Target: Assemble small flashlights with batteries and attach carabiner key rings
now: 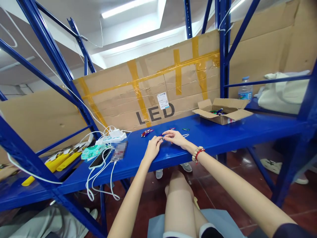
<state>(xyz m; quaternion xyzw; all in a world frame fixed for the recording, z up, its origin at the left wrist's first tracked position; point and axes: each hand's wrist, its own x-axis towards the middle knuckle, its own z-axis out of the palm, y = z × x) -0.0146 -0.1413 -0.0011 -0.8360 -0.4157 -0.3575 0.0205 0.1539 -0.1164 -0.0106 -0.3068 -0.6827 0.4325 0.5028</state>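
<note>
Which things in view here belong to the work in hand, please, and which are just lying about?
In hand: left hand, right hand, small coloured pieces, open carton holding more.
Lying about: phone, power strip, face mask, water bottle, white bag.

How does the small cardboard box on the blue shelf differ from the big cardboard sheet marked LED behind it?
The small box lies on the blue shelf with its flaps open; the LED sheet stands on edge behind the shelf. The sheet is far larger than the box. The sheet bears yellow tape strips and a white label; the box holds small coloured items. Both are brown cardboard.
</note>
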